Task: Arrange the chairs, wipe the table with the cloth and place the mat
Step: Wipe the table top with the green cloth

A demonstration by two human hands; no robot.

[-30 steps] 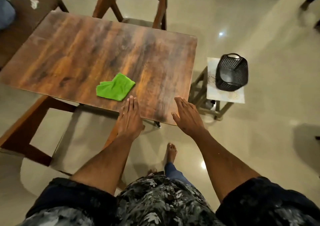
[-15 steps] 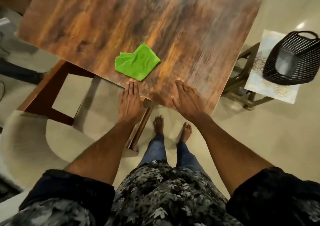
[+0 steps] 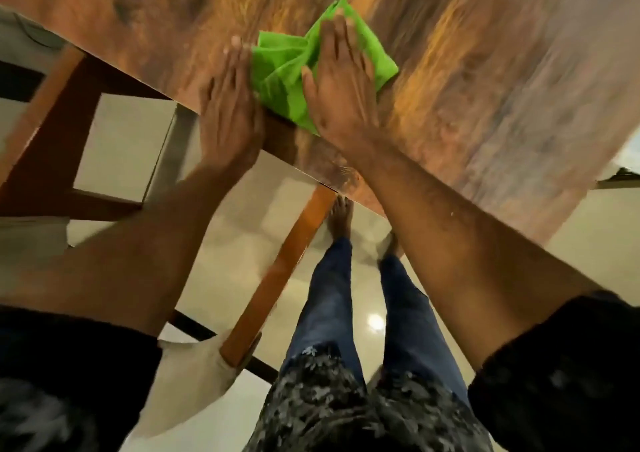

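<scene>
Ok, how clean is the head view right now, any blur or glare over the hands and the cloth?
Head view: motion blur smears the left hand and the tabletop grain; the right hand on the green cloth is a bit sharper; one small glare spot on the floor tiles; warm dim light; wide-angle bending at the edges.

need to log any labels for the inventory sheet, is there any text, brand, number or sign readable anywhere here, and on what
None: no word, label, brand, number or sign can be read in this view.
Green cloth: plain, no tag or print visible.
Table: wood grain only.
Shirt: leaf pattern, no lettering.
The left hand and right hand cover part of the cloth, and the frame is motion-blurred.
</scene>
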